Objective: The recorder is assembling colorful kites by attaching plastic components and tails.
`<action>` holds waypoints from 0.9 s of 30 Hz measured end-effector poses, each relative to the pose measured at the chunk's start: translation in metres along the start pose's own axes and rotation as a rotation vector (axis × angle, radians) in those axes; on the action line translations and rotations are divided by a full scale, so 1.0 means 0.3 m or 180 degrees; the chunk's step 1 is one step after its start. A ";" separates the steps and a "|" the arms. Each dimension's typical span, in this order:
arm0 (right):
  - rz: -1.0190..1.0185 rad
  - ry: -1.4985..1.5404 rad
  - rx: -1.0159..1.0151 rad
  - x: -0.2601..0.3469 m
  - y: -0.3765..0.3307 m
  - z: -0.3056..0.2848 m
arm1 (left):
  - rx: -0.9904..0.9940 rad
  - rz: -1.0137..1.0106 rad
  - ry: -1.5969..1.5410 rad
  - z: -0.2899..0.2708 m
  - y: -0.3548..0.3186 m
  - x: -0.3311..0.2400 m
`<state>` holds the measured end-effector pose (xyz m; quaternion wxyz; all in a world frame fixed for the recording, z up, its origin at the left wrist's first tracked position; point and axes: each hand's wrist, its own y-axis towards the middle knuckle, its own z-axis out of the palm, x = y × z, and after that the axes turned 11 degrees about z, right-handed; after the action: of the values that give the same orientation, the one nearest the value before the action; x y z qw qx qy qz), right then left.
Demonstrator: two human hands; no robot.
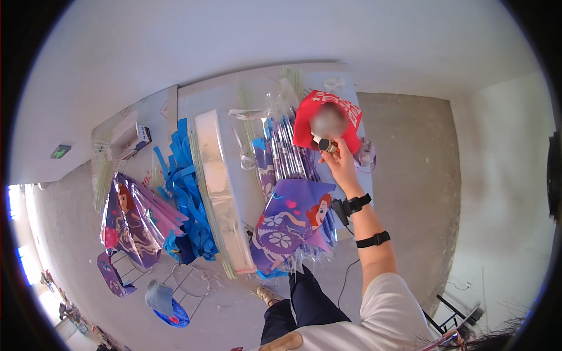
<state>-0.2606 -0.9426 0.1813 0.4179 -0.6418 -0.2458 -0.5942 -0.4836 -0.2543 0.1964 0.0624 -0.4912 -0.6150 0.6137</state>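
One right hand [341,161] raised, gripping small dark cylinder [325,145] — purple kites [291,222] below

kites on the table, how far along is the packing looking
Looks partway. Done: a pile of bagged purple kites lies at the table's near end, another purple stack at the left. In hand: the right hand is raised, its fingers on a small dark object; the left hand is out of view. Left: blue tail strips and clear sleeves lie loose on the table.

small dark-and-silver cylindrical object [325,144], pinched in raised fingertips, above the table
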 end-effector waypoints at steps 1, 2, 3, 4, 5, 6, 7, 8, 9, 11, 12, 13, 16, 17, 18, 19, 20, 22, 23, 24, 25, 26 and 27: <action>-0.0031 0.0213 0.0136 -0.006 0.002 -0.009 | 0.0008 -0.0015 -0.0007 0.005 0.004 -0.005; -0.0027 0.0212 0.0130 -0.003 0.001 -0.014 | 0.0014 -0.0030 -0.0012 0.010 0.006 -0.010; -0.0029 0.0283 0.0125 0.011 -0.004 -0.013 | 0.0018 -0.0049 -0.0019 0.017 0.007 -0.014; -0.0029 0.0356 0.0120 0.016 -0.005 -0.013 | 0.0020 -0.0068 -0.0025 0.023 0.006 -0.018; -0.0022 0.0359 0.0119 0.007 0.001 -0.017 | 0.0021 -0.0089 -0.0029 0.028 0.005 -0.022; -0.0014 0.0426 0.0156 -0.001 0.009 -0.024 | 0.0032 -0.0105 -0.0030 0.031 0.006 -0.027; -0.0006 0.0493 0.0194 -0.005 0.014 -0.031 | 0.0043 -0.0122 -0.0029 0.033 0.006 -0.031; 0.0000 0.0494 0.0180 -0.009 0.015 -0.036 | 0.0053 -0.0139 -0.0028 0.034 0.006 -0.035; -0.0008 0.0529 0.0207 -0.011 0.018 -0.038 | 0.0056 -0.0157 -0.0028 0.036 0.007 -0.039; -0.0013 0.0565 0.0224 -0.014 0.022 -0.042 | 0.0066 -0.0190 -0.0028 0.039 0.008 -0.047; -0.0012 0.0616 0.0254 -0.017 0.023 -0.042 | 0.0066 -0.0209 -0.0029 0.041 0.006 -0.050; -0.0012 0.0665 0.0282 -0.018 0.023 -0.043 | 0.0067 -0.0226 -0.0030 0.042 0.005 -0.052; 0.0027 0.0600 0.0299 -0.007 0.017 -0.054 | 0.0075 -0.0279 -0.0041 0.052 0.003 -0.059; 0.0032 0.0602 0.0295 -0.014 0.018 -0.057 | 0.0078 -0.0298 -0.0045 0.055 0.002 -0.061; 0.0049 0.0651 0.0305 -0.021 0.020 -0.059 | 0.0090 -0.0313 -0.0045 0.056 0.004 -0.063; 0.0066 0.0701 0.0316 -0.026 0.020 -0.060 | 0.0102 -0.0329 -0.0045 0.056 0.005 -0.066; 0.0070 0.0700 0.0302 -0.028 0.019 -0.062 | 0.0113 -0.0346 -0.0045 0.055 0.007 -0.068; 0.0047 0.0772 0.0367 -0.020 0.015 -0.052 | 0.0098 -0.0373 -0.0045 0.053 -0.001 -0.073; 0.0044 0.0784 0.0368 -0.017 0.012 -0.047 | 0.0089 -0.0386 -0.0045 0.051 -0.005 -0.076; 0.0074 0.0817 0.0349 -0.017 0.008 -0.049 | 0.0095 -0.0404 -0.0048 0.052 -0.007 -0.079; 0.0103 0.0850 0.0331 -0.018 0.006 -0.051 | 0.0100 -0.0421 -0.0051 0.053 -0.008 -0.081; 0.0106 0.0851 0.0325 -0.018 0.006 -0.053 | 0.0103 -0.0436 -0.0054 0.054 -0.010 -0.084; 0.0120 0.0881 0.0337 -0.020 0.006 -0.052 | 0.0102 -0.0451 -0.0053 0.051 -0.012 -0.086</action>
<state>-0.2690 -0.9553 0.1742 0.4922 -0.5353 -0.2046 -0.6552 -0.4828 -0.2814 0.2093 0.1084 -0.4402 -0.6389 0.6216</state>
